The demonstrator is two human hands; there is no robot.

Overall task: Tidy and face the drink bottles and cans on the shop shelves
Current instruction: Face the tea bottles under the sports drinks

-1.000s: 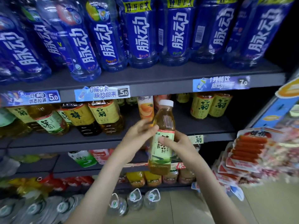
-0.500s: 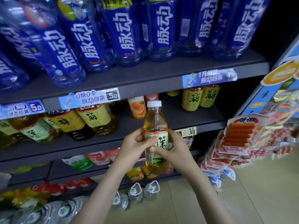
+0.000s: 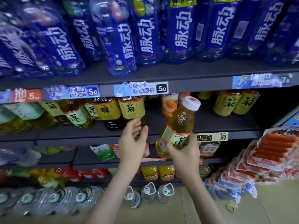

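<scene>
We see our right hand (image 3: 182, 152) gripping an amber tea bottle (image 3: 179, 125) around its green label. The bottle is tilted, white cap up and to the right, in front of the middle shelf (image 3: 210, 122). Our left hand (image 3: 132, 143) holds nothing, its fingers loosely spread close to a yellow-labelled bottle (image 3: 131, 109) on that shelf. Blue bottles (image 3: 181, 34) line the shelf above.

A shop; shelves (image 3: 202, 85) of drink bottles (image 3: 182, 33); price labels (image 3: 140, 89) on edges.
</scene>
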